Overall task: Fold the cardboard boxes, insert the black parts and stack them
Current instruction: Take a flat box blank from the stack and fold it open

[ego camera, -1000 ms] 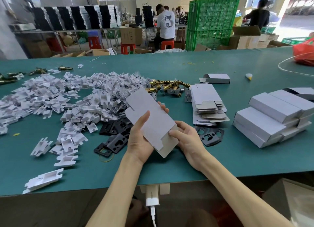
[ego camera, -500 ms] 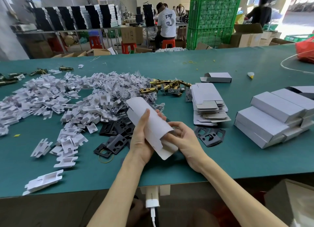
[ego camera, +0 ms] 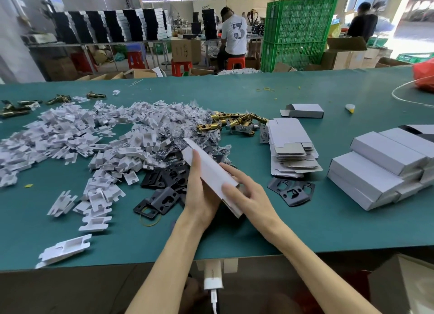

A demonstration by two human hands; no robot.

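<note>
Both hands are together on the box [ego camera: 209, 170], near the middle of the table [ego camera: 122, 243]. The left hand [ego camera: 199, 196] wraps round its left side. The right hand [ego camera: 251, 196] holds its near end, with thumb and one finger on top. The box is long. It points from near right to far left, and its far end sticks out past both hands. The black parts [ego camera: 164, 191] lie just left of the left hand, so I think that hand is nearer to grab one
</note>
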